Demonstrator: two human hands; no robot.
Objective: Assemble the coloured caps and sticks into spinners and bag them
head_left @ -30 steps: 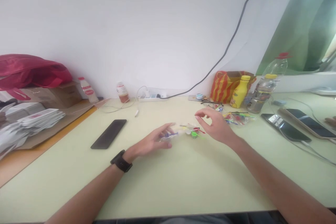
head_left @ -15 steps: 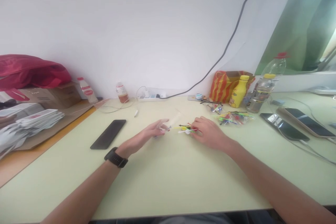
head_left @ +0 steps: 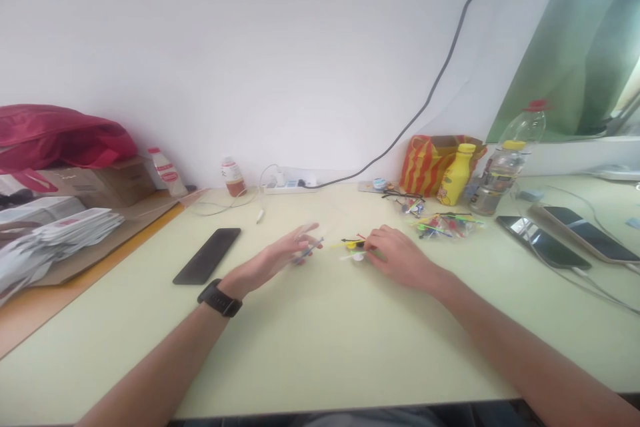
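Note:
My left hand [head_left: 287,250] is raised over the table with its fingers curved round a clear plastic bag, whose outline is faint and blurred. A thin blue plastic piece [head_left: 311,251] shows at its fingertips; whether it lies inside the bag I cannot tell. My right hand [head_left: 395,253] rests on the table, fingers bent down over a small cluster of thin coloured plastic pieces [head_left: 355,245]. Yellow, black, white and red ones stick out left of its fingertips. Its fingers are together at the cluster's edge, and the white piece [head_left: 354,256] lies nearest me.
Bags of similar coloured pieces [head_left: 445,225] lie behind my right hand, near a striped bag [head_left: 420,163] and a yellow bottle [head_left: 456,177]. Phones [head_left: 543,240] with cables lie at right. A black phone [head_left: 207,256] lies left of my left hand. A power strip [head_left: 290,187] stands by the wall.
The left hand has turned slightly and its fingers have spread, showing the blue piece more plainly. The right hand has shifted slightly, and the white piece beside it has turned a little.

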